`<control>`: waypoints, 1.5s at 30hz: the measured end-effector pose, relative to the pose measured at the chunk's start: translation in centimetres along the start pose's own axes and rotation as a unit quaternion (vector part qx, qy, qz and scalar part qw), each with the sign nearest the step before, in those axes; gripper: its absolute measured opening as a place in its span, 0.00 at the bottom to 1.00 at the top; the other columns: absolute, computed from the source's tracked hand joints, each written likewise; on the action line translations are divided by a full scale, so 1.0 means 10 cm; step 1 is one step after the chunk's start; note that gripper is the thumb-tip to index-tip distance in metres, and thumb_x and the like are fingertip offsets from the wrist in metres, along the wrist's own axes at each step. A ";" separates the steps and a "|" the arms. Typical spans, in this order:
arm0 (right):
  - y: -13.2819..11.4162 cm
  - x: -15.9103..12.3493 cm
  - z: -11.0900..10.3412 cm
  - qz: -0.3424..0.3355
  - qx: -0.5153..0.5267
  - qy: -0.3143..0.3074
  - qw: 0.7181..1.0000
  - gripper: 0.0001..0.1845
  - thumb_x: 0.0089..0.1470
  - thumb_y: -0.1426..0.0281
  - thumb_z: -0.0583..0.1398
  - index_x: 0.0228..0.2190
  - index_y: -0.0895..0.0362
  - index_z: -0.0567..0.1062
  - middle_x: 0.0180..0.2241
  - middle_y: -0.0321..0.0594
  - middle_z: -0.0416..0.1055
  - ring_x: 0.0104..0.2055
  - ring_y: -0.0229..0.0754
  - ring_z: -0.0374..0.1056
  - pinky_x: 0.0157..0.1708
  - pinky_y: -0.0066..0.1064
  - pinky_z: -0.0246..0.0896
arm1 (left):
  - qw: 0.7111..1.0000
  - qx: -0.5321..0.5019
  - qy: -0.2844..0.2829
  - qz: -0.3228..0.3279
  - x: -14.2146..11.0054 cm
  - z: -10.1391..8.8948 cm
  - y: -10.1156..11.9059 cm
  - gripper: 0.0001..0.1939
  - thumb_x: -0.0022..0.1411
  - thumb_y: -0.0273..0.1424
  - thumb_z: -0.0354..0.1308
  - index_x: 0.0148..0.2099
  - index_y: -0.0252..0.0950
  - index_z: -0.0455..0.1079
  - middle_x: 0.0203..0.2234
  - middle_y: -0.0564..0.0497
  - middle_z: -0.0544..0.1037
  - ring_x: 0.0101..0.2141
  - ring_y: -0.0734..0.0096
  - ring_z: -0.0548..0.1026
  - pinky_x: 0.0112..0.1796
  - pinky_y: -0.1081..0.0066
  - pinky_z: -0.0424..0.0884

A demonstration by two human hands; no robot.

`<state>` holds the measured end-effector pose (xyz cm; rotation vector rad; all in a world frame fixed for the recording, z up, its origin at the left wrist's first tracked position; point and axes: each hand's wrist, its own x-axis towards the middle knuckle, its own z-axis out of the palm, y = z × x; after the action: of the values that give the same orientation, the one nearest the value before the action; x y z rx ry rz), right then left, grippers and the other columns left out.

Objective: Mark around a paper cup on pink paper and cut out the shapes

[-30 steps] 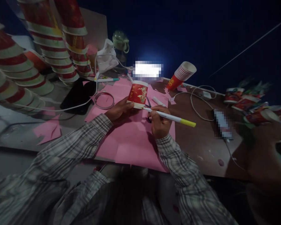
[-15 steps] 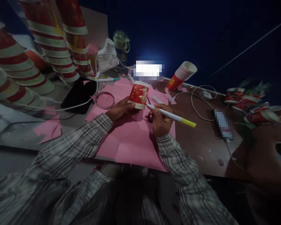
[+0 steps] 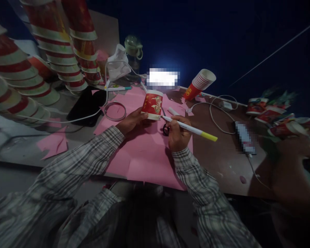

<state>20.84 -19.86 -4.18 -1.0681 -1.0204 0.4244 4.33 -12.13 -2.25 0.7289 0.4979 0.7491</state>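
My left hand (image 3: 133, 121) is closed around the lower left of a red paper cup (image 3: 153, 103) with gold printing. The cup seems upside down, its pale rim at the bottom and its light base on top. In my right hand (image 3: 179, 134) is a white marker (image 3: 191, 128) with a yellow end, gripped like a pen. Its tip is at or very near the cup's pale rim; whether they touch I cannot tell. Below both hands lie pink paper sheets (image 3: 147, 158). A pair of scissors (image 3: 165, 130) lies beside my right hand, partly hidden by it.
Tall stacks of red cups (image 3: 59, 44) rise at the left, near a black tablet-like slab (image 3: 86, 106). A tape roll (image 3: 115, 111) lies left of the cup. Tilted stacked cups (image 3: 200, 83), a cable (image 3: 214, 119) and a phone (image 3: 244, 137) are rightward. Another person's arm (image 3: 286, 165) reaches in.
The cup has turned slightly in my left hand, so its gold figure sits a little further left. My right hand and the marker have barely moved.
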 end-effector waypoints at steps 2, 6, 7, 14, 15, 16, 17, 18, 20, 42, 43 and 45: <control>0.03 -0.01 -0.01 0.011 0.018 -0.001 1.000 0.13 0.61 0.55 0.64 0.37 0.52 0.75 0.27 0.31 0.70 0.26 0.34 0.68 0.25 0.27 0.66 | 1.000 -0.013 0.000 -0.001 -0.01 0.00 -0.01 0.24 0.56 0.33 0.70 0.55 0.36 0.74 0.46 0.45 0.83 0.43 0.63 0.82 0.45 0.66 0.74; 0.04 -0.02 -0.01 0.014 0.027 -0.007 1.000 0.14 0.60 0.55 0.65 0.37 0.52 0.76 0.27 0.32 0.70 0.27 0.35 0.69 0.26 0.29 0.66 | 0.998 -0.050 -0.019 0.020 0.01 0.00 -0.04 0.21 0.58 0.29 0.66 0.54 0.35 0.75 0.46 0.45 0.83 0.43 0.64 0.82 0.49 0.65 0.74; 0.04 -0.03 -0.01 0.012 0.025 -0.008 1.000 0.14 0.60 0.55 0.65 0.37 0.52 0.76 0.28 0.32 0.70 0.27 0.35 0.69 0.26 0.29 0.67 | 0.998 -0.056 -0.026 0.025 0.01 0.00 -0.05 0.20 0.58 0.28 0.66 0.53 0.35 0.76 0.46 0.46 0.83 0.43 0.65 0.82 0.50 0.65 0.74; 0.03 -0.04 -0.01 -0.022 0.033 -0.033 0.999 0.09 0.62 0.59 0.65 0.38 0.50 0.79 0.29 0.32 0.71 0.29 0.36 0.69 0.31 0.31 0.69 | 0.998 -0.054 -0.026 0.018 0.01 0.02 -0.04 0.19 0.57 0.29 0.70 0.51 0.34 0.76 0.43 0.47 0.83 0.43 0.66 0.81 0.51 0.66 0.73; 0.02 -0.04 0.00 -0.026 0.036 -0.032 0.998 0.08 0.62 0.59 0.65 0.38 0.50 0.79 0.29 0.32 0.71 0.29 0.36 0.69 0.31 0.31 0.69 | 0.999 -0.047 -0.020 0.015 0.01 0.03 -0.04 0.19 0.57 0.28 0.70 0.51 0.34 0.76 0.43 0.47 0.83 0.43 0.67 0.81 0.52 0.66 0.73; 0.02 -0.04 0.00 -0.027 0.041 -0.031 0.998 0.08 0.62 0.59 0.65 0.38 0.50 0.79 0.29 0.32 0.71 0.29 0.35 0.69 0.30 0.30 0.68 | 0.999 -0.041 -0.016 0.014 0.00 0.04 -0.03 0.18 0.57 0.28 0.70 0.50 0.34 0.76 0.42 0.47 0.83 0.42 0.67 0.81 0.52 0.65 0.72; 0.01 -0.04 0.00 -0.026 0.043 -0.027 0.998 0.08 0.62 0.60 0.65 0.38 0.49 0.79 0.29 0.32 0.71 0.28 0.35 0.69 0.29 0.30 0.68 | 0.999 -0.037 -0.012 0.014 0.00 0.04 -0.03 0.18 0.57 0.27 0.70 0.50 0.34 0.76 0.42 0.48 0.83 0.42 0.68 0.80 0.52 0.65 0.72; 0.00 -0.04 0.00 -0.024 0.042 -0.024 0.999 0.08 0.63 0.60 0.64 0.38 0.50 0.79 0.29 0.32 0.71 0.28 0.35 0.69 0.28 0.29 0.67 | 0.999 -0.035 -0.009 0.014 0.00 0.04 -0.03 0.17 0.57 0.27 0.70 0.49 0.34 0.76 0.41 0.48 0.83 0.41 0.69 0.80 0.51 0.66 0.72; -0.02 -0.03 0.00 -0.030 0.031 -0.021 0.999 0.08 0.62 0.59 0.65 0.38 0.50 0.79 0.30 0.33 0.72 0.27 0.34 0.69 0.28 0.29 0.67 | 0.999 -0.031 -0.004 0.012 0.01 0.04 -0.03 0.17 0.57 0.27 0.70 0.49 0.33 0.75 0.40 0.48 0.82 0.41 0.70 0.80 0.49 0.67 0.72; 0.00 0.03 -0.01 0.010 0.029 0.002 1.000 0.14 0.61 0.55 0.64 0.37 0.52 0.75 0.24 0.28 0.68 0.23 0.32 0.66 0.24 0.27 0.65 | 1.000 -0.008 -0.014 -0.002 0.01 -0.01 -0.02 0.22 0.57 0.27 0.67 0.54 0.34 0.73 0.46 0.45 0.83 0.46 0.64 0.80 0.51 0.63 0.73; 0.00 0.04 0.00 0.007 0.037 0.008 0.999 0.14 0.61 0.54 0.64 0.37 0.52 0.75 0.24 0.28 0.68 0.24 0.33 0.67 0.27 0.28 0.67 | 1.000 -0.008 -0.014 -0.003 0.01 -0.01 -0.02 0.23 0.56 0.27 0.67 0.55 0.34 0.73 0.46 0.45 0.83 0.46 0.64 0.80 0.51 0.63 0.73; -0.01 0.05 0.00 -0.001 0.054 0.013 0.998 0.15 0.61 0.53 0.64 0.39 0.51 0.75 0.24 0.28 0.68 0.26 0.34 0.70 0.33 0.32 0.73 | 1.000 -0.009 -0.010 -0.004 0.01 -0.01 -0.02 0.25 0.55 0.26 0.68 0.55 0.34 0.73 0.46 0.46 0.82 0.47 0.64 0.80 0.51 0.64 0.73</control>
<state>21.11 -19.52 -3.85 -0.9732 -0.9656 0.4577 4.39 -12.11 -2.48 0.7162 0.4759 0.7367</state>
